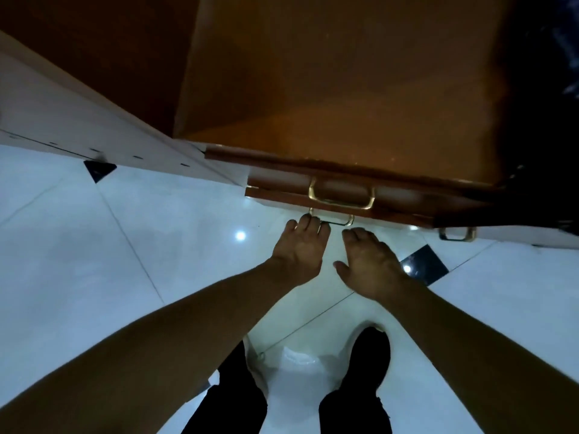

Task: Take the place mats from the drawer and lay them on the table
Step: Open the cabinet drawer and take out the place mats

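Right, the left hand (299, 249) is curling its fingers (308, 223) over the left end of the lower brass handle (340, 221), gripping the bar with the back of the hand facing up; its forearm is reaching straight out from the body. The right hand (371, 267) is hovering just beside it, fingers loosely bent and spread, holding nothing, fingertips near the handle's right end but apart from it. The drawer (401, 212) carrying that handle is sitting under the brown wooden top (344, 89), just below an upper drawer (275, 180) with its own brass handle (341, 203); the place mats are hidden from here. Both arms are stretching over the white tiled floor (94, 261).
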`<state>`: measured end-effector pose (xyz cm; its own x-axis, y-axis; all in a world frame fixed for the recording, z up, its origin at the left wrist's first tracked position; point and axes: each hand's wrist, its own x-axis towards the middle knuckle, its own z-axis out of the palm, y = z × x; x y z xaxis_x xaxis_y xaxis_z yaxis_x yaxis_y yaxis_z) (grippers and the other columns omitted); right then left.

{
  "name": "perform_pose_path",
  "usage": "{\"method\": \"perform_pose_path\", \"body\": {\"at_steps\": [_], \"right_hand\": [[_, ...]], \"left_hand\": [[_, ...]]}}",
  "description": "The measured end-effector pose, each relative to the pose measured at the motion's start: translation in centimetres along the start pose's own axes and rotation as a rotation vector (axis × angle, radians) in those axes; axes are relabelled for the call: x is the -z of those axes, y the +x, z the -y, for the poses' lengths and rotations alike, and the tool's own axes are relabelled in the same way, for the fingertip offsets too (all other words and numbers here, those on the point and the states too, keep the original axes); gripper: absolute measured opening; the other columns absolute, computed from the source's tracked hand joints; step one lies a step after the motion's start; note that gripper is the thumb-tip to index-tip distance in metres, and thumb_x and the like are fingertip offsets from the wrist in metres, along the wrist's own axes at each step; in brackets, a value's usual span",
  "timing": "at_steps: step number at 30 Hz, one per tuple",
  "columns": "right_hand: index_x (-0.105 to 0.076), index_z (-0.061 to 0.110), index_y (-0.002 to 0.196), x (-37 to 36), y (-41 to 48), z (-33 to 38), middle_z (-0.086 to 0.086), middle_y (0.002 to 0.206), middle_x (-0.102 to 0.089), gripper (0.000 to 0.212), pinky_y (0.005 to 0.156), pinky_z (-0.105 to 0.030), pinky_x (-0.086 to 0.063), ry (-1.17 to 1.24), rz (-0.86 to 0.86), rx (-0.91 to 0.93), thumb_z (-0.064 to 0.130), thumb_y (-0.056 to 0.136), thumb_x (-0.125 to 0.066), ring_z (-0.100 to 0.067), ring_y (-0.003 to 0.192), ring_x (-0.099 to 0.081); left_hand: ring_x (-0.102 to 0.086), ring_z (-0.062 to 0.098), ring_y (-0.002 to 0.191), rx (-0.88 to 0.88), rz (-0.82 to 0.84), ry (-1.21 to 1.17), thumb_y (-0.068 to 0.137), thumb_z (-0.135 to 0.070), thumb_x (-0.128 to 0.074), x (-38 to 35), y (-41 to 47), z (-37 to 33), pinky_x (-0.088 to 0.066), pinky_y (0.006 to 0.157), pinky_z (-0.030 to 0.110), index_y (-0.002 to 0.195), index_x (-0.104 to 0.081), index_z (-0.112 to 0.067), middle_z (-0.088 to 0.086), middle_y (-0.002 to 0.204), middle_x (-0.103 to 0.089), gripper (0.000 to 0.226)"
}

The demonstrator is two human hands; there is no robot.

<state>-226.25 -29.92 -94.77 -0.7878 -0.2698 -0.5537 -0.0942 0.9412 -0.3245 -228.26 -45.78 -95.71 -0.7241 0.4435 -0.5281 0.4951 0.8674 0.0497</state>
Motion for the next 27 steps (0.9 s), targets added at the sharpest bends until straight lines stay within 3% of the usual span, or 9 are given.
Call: {"method": "perform_pose_path", "body": {"at_steps": [11,22,27], "right_hand": [[-0.016,0.01,0.151,-3.3,4.9,-0.7,-0.012,0.158,-0.024,0.078,0.108,-0.042,-0.036,0.022,0.055,0.017,0.038,0.091,-0.057,-0.029,0.142,-0.03],[-0.03,0.011,0.144,-5.4,3.8,0.7,-0.009,0.146,-0.038,0.072,0.1,-0.043,-0.043,0.101,0.094,-0.054,0.036,0.085,-0.062,-0.027,0.134,-0.035],[-0.026,0.011,0.146,-8.3,-0.3,2.7,-0.008,0.149,-0.033,0.078,0.094,-0.043,-0.046,0.093,0.138,-0.079,0.038,0.083,-0.063,-0.026,0.133,-0.038]], "left_hand": [[-0.027,0.034,0.141,-0.104,0.066,0.05,0.091,-0.022,-0.048,-3.4,3.4,1.6,-0.034,0.109,0.045,0.149,-0.022,-0.002,0.018,0.153,-0.032,0.066],[-0.032,0.03,0.135,-0.07,0.105,-0.004,0.087,-0.027,-0.054,-5.1,1.2,0.6,-0.036,0.101,0.041,0.146,-0.025,-0.005,0.012,0.145,-0.038,0.069],[-0.023,0.032,0.143,-0.093,0.129,-0.051,0.087,-0.028,-0.051,-7.6,-3.2,-0.9,-0.024,0.114,0.051,0.149,-0.023,-0.004,0.014,0.154,-0.031,0.072]]}}
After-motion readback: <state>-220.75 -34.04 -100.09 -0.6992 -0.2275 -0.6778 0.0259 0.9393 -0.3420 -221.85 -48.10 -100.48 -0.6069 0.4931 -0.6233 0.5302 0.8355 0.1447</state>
